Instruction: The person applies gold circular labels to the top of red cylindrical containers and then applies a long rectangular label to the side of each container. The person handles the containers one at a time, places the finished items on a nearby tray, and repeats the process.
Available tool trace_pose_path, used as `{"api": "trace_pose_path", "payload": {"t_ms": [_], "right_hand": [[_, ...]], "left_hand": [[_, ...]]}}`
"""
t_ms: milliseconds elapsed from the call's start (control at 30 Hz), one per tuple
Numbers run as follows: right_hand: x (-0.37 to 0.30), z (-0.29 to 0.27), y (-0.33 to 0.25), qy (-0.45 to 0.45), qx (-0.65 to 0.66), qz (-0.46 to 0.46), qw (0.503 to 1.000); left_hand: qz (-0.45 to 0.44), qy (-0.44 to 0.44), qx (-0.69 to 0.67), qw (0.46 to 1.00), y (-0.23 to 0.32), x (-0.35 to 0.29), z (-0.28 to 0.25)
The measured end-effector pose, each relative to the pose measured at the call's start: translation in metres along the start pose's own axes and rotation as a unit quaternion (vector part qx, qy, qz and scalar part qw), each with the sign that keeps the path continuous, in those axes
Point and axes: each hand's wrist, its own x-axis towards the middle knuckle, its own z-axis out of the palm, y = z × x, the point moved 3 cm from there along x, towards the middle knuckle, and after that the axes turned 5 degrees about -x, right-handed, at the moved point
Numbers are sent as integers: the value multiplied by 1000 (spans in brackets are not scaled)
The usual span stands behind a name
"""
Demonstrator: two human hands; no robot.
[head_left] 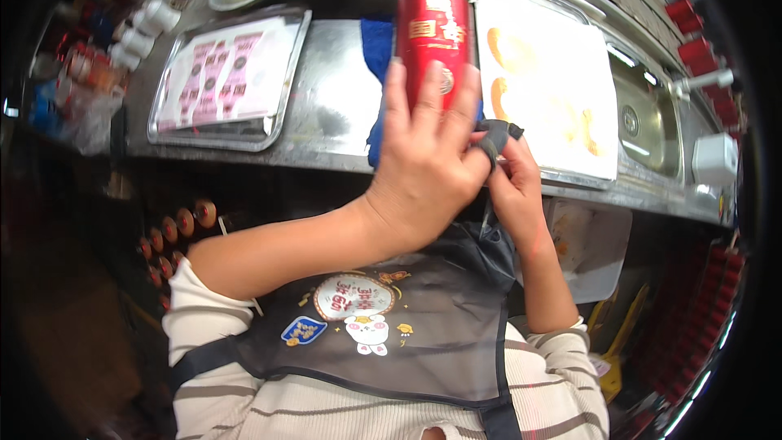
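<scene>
Left hand (428, 169): fingers extended and spread across the near end of the red bottle (433, 28); contact or hover, cannot tell. Its thumb meets a black strap (490, 145); thumb grip unclear. Right hand (520, 189), just right of the bottle's near end: fingers curled narrow, pinching the strap, presumably because something thin and limp needs fingertip control.

Bottle: glossy, cylindrical, dark-capped. Blue cloth (374, 37) shows along its left side, soft and creased, possibly there as padding.

Left of bottle: shallow metal tray (296, 69), rounded corners, probably keeping its pink-printed sheet (220, 73) contained. Right of bottle: flat white sheet (550, 73), orange patches; farther right, steel sink (669, 151). Nearer the wearer than bottle: dark, sheer apron (456, 338).
</scene>
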Motion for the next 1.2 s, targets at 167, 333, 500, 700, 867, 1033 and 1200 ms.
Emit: {"api": "trace_pose_path", "payload": {"t_ms": [167, 333, 500, 700, 867, 1033, 1200], "right_hand": [[3, -6, -18, -47, -143, 12, 989], [9, -23, -25, -136, 17, 171, 976], [9, -35, -30, -163, 126, 179, 962], [16, -33, -5, -168, 100, 180, 964], [19, -31, -4, -156, 113, 172, 966], [20, -28, 2, -153, 96, 188, 965], [20, -24, -5, -146, 81, 184, 969]], "left_hand": [[-89, -6, -138, 986, -35, -23, -6], [-102, 9, -180, 978, -38, -52, -9], [-83, -23, -157, 984, -41, -85, -16], [-52, -45, -121, 990, -38, -69, -21], [-4, -80, -89, 993, -36, -50, -24], [34, -66, -51, 996, -26, -31, -24], [74, -94, -24, 993, -12, -9, -11]]}}
